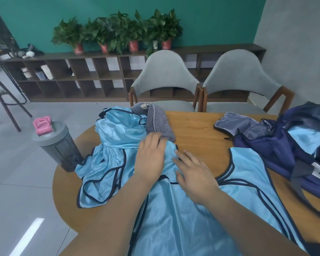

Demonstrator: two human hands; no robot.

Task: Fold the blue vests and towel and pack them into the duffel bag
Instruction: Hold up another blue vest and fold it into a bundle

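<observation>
Left hand (151, 159): palm down, fingers straight and lying close together, flat on the left shoulder of the vest, gripping nothing; the fingertips reach the near edge of the towel
Right hand (194, 174): palm down just beside the left hand, fingers straight and a little spread, pressing on the same shoulder of the vest; the thumb lies out to the side, nothing pinched
Vest (183, 218): light blue, shiny, edged with dark piping; spread open at 6 o'clock on the table, neck towards the middle, its lower part running off the near edge under both forearms; the right shoulder strap lies flat near 3 o'clock, touching the bag
Heap of vests (116, 145): same blue cloth and dark piping, crumpled and unfolded, from 9 to 11 o'clock; one loop hangs over the table's left edge
Towel (155, 119): grey with fine stripes, bunched up at 12 o'clock, leaning against the heap, partly over the far edge
Duffel bag (277, 145): navy, at 2 to 3 o'clock, unzipped, with its flap thrown open towards the middle of the table; a dark strap trails towards 4 o'clock
Blue cloth (307, 139): a flat light blue piece shows inside the bag's opening
Table (196, 130): round, wooden
Bottle (57, 145): grey shaker with a pink cap, upright at 9 o'clock, touching the heap
Beyond: two grey chairs (164, 78) at 12 to 1 o'clock, a low dark shelf (72, 71), potted plants (118, 32) on top of it
</observation>
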